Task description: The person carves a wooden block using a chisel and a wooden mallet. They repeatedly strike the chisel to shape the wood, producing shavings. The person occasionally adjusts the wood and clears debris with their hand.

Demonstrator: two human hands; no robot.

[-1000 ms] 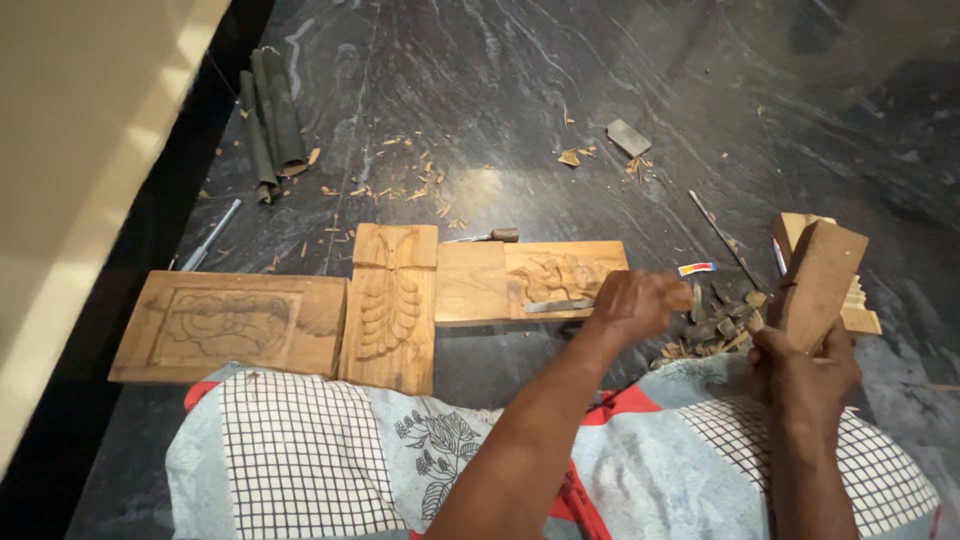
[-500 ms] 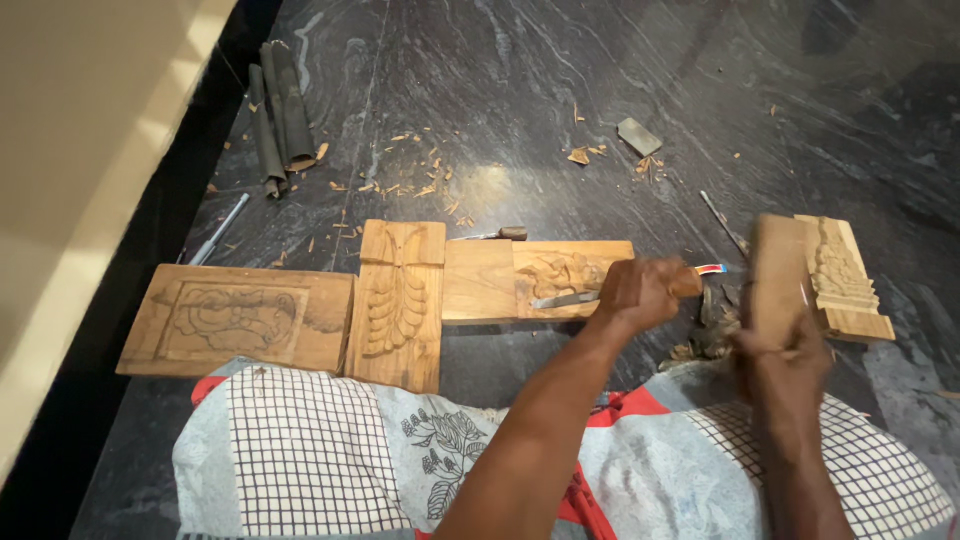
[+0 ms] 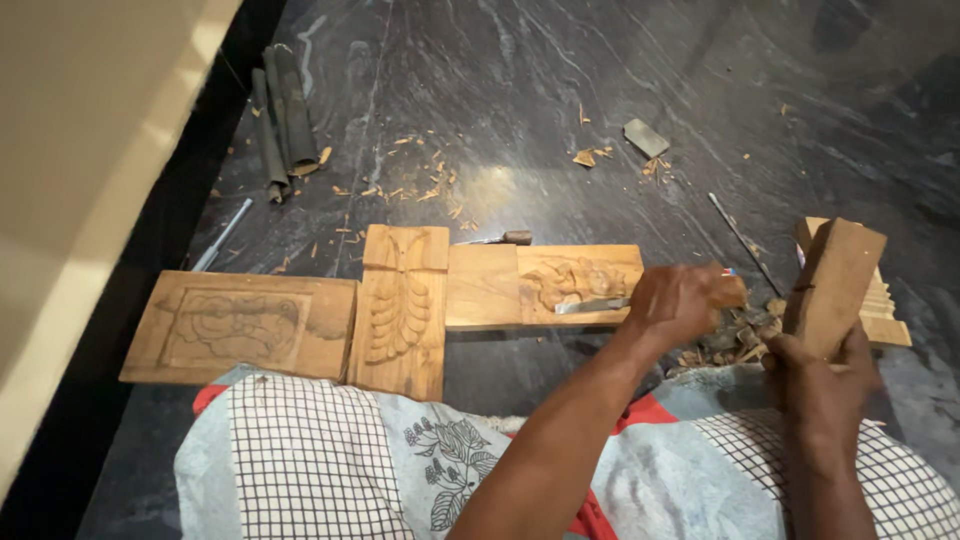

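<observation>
Wooden block (image 3: 836, 285) in right hand (image 3: 820, 375); left hand (image 3: 680, 300) grips chisel (image 3: 592, 305)

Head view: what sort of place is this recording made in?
Probably a woodcarver's floor workspace. Rectangular carved wooden relief panels lie on a dark marbled stone floor strewn with pale wood chips; the left hand holds a metal chisel, the right hand a wooden block mallet.

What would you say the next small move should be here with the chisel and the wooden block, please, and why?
Probably bring the wooden block in the right hand down onto the chisel's handle end. The left hand holds the chisel with its blade resting on the half-carved panel, while the block is raised upright, clear of it.
</observation>
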